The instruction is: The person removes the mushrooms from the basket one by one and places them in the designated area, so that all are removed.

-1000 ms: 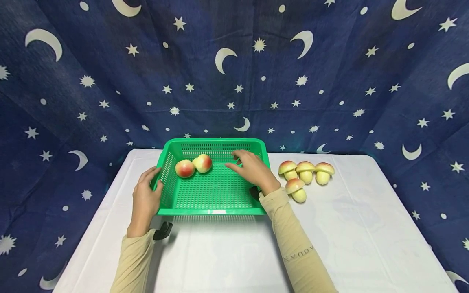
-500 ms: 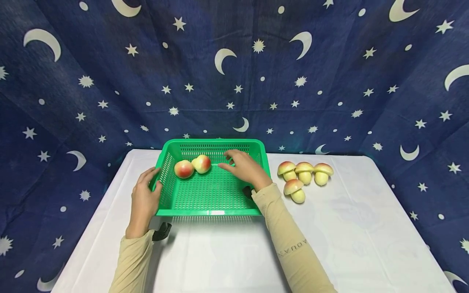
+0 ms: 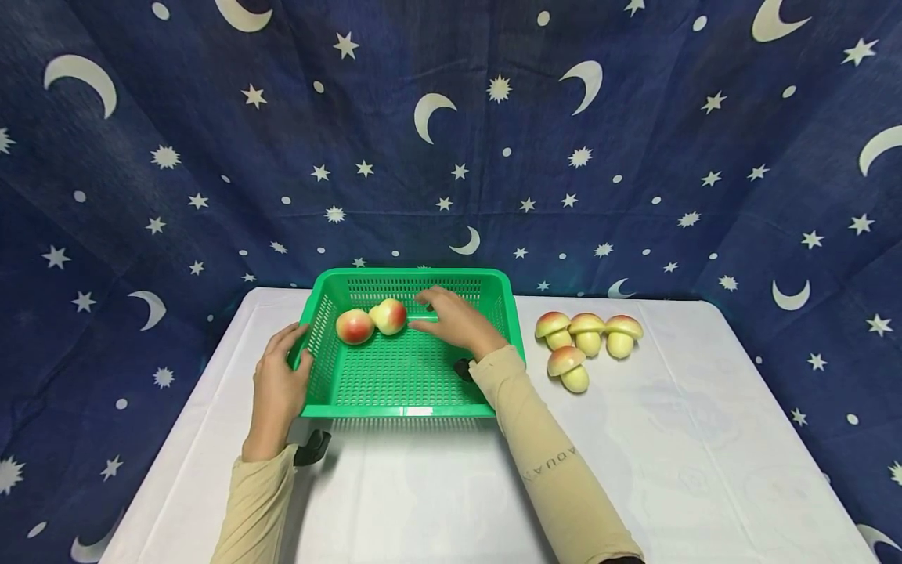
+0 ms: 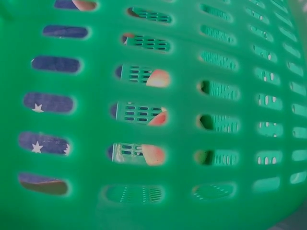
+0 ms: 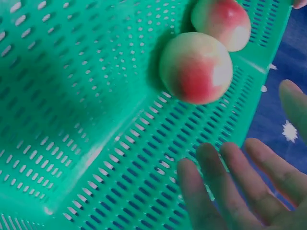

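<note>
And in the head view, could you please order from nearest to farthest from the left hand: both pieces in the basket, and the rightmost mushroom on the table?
From the left hand:
1. Left piece, toward the basket's left wall.
2. Right piece, just right of it.
3. Rightmost mushroom, on the table.

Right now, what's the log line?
left hand: at green plastic basket; right hand: over it, empty; two round red-yellow pieces: inside; four red-capped mushrooms: outside

2 beige sleeves | dark lettering, right sleeve | 2 black wrist pieces
</note>
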